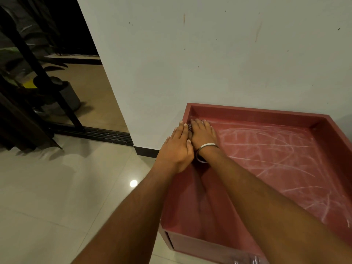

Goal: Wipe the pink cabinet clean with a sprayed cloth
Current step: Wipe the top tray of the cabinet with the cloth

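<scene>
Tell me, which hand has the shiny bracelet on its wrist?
The right hand, flat inside the pink cabinet's far left corner, wears the silver metal bangle. The left hand, resting on the cabinet's left rim, has a bare wrist.

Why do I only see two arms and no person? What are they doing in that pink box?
The camera sits on the person's head and looks down, so you see only their arms reaching out, much as you see your own. There is just this one picture.

The pink box is the top of a cabinet with a raised rim, standing against a white wall. Its inside is streaked with whitish marks, perhaps dust or wiping smears.

The right hand, with a bangle on its wrist, presses flat in the far left corner. A bit of cloth peeks out beside its fingers, so it is probably wiping. The left hand rests flat on the left rim, touching the right hand.

Below is a shiny tiled floor.
</scene>
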Demonstrator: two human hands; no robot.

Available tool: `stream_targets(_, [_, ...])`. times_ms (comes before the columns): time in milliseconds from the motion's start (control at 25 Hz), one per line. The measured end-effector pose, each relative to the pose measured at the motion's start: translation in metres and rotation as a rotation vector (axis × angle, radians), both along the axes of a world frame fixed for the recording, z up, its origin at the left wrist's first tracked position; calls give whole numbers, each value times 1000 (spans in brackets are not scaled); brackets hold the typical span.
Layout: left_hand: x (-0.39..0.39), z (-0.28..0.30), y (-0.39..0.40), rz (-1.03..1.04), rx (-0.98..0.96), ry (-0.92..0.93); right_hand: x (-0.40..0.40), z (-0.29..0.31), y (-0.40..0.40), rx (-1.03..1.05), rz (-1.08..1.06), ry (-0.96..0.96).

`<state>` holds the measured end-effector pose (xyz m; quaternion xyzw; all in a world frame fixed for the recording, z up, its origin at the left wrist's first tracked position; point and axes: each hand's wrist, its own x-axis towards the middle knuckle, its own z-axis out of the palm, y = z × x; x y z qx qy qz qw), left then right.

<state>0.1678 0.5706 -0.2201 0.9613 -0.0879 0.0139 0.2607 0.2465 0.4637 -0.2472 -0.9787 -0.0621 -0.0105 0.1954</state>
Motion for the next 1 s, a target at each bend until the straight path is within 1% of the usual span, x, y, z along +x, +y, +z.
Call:
stream_targets(120, [4, 1, -2, 3, 16, -3, 14, -1, -17, 15, -127, -45])
stream_targets(200, [11, 1, -2, 14, 20, -8, 22, -2, -11, 26, -176, -58])
stream_targets(400, [22, 1, -6, 4, 30, -4, 34, 1, 2, 62, -79, -63])
stream_targets(520, [28, 0, -4, 10, 39, -8, 30, -2, -8, 79, -17, -126])
stream_targets(680, [25, 1, -5, 6, 55, -5, 26, -5, -34, 83, -65, -179])
stream_targets(840, [25, 1, -5, 14, 56, -15, 20, -6, -70, 59, -130, -148])
stream_targets(920, [24, 0, -6, 17, 71, -23, 17, -4, -68, 41, -173, -122])
stream_targets(1000, [24, 0, -7, 23, 87, -34, 14, -2, -50, 9, -155, -92])
